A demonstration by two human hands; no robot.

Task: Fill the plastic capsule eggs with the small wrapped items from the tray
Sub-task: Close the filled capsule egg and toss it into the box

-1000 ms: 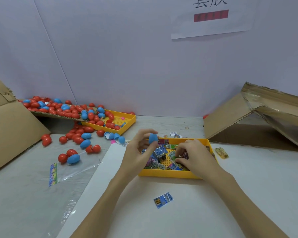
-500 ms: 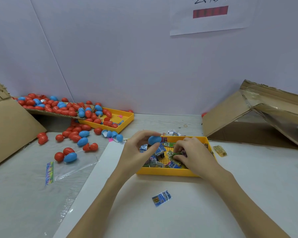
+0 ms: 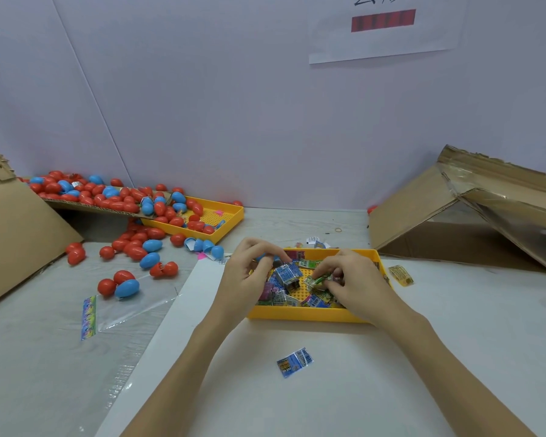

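At far left a brown cardboard flap (image 3: 16,234) leans over the table (image 3: 454,326). Beside it, red and blue capsule eggs (image 3: 114,197) are heaped on a cardboard sheet and spill into a yellow back tray (image 3: 224,220), with more loose eggs (image 3: 139,250) scattered on a clear plastic bag (image 3: 114,310) lying on the table.

Near the centre, the left hand (image 3: 249,272) curls its fingers around a blue egg half (image 3: 267,257), mostly hidden, just above the left end of the yellow front tray (image 3: 303,313). That tray holds a jumble of small wrapped items (image 3: 287,274) in blue, green and pink.

The right hand (image 3: 347,279) reaches into the same tray and pinches a green wrapped item (image 3: 317,280) between its fingertips. A blue wrapped packet (image 3: 295,362) lies alone on the table nearer the person. A yellow packet (image 3: 401,274) sits just right of the tray. At far right stands an opened cardboard box (image 3: 460,209).
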